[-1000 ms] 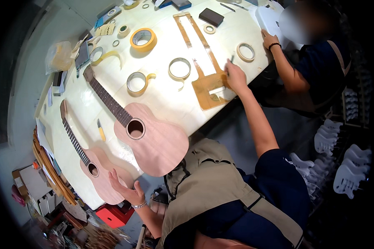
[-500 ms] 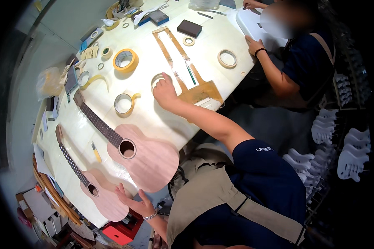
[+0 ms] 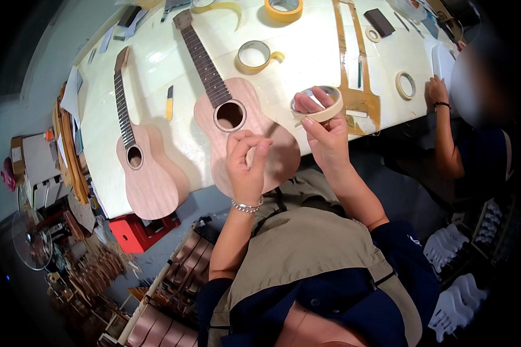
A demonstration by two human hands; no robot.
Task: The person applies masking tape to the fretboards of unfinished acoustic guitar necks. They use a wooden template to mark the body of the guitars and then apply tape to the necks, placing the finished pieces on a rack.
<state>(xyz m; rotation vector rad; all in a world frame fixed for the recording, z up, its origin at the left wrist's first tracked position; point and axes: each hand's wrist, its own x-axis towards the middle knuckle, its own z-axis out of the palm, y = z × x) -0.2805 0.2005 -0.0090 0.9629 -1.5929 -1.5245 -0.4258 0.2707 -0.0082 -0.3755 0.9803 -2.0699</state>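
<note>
My right hand (image 3: 329, 134) holds a roll of cream masking tape (image 3: 325, 115) above the table's front edge, fingers through its ring and thumb against its outside. A short tape end seems to show near that thumb. My left hand (image 3: 247, 162) is raised over the body of the larger unfinished guitar (image 3: 219, 151), thumb and fingertips drawn together. Nothing is visible between them, and this hand is apart from the roll. To the left lies a smaller pale wooden guitar (image 3: 147, 179), its body at the front edge of the table.
Behind the guitars are a yellow-handled cutter (image 3: 169, 104) and a yellow tape roll (image 3: 270, 59). A brown template (image 3: 371, 107) lies right of my right hand, near another tape roll (image 3: 406, 93). A co-worker's hand (image 3: 437, 89) touches a white body at far right.
My right hand has lifted the masking tape roll off the table and brought it nearer me. My left hand has risen over the larger guitar, its spread fingers now pinched. The view has swung rightward.
</note>
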